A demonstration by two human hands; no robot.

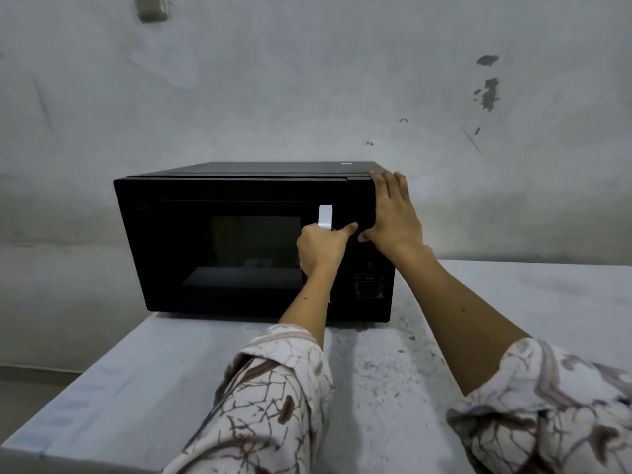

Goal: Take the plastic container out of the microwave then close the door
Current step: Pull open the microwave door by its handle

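Observation:
A black microwave (205, 241) stands on a pale table (143, 388) against the wall, its door flush with the front. My left hand (321, 249) is wrapped around the silver door handle (325, 217), thumb stretched right. My right hand (393, 213) lies flat against the microwave's upper right corner, fingers spread, above the control panel (371, 285). Through the dark door window (253, 248) only a faint pale shape shows; I cannot tell whether it is the plastic container.
The bare grey wall stands close behind the microwave. The table's left edge runs diagonally at the lower left, with floor beyond it. The tabletop to the right of the microwave is speckled with dirt. My patterned sleeves fill the lower frame.

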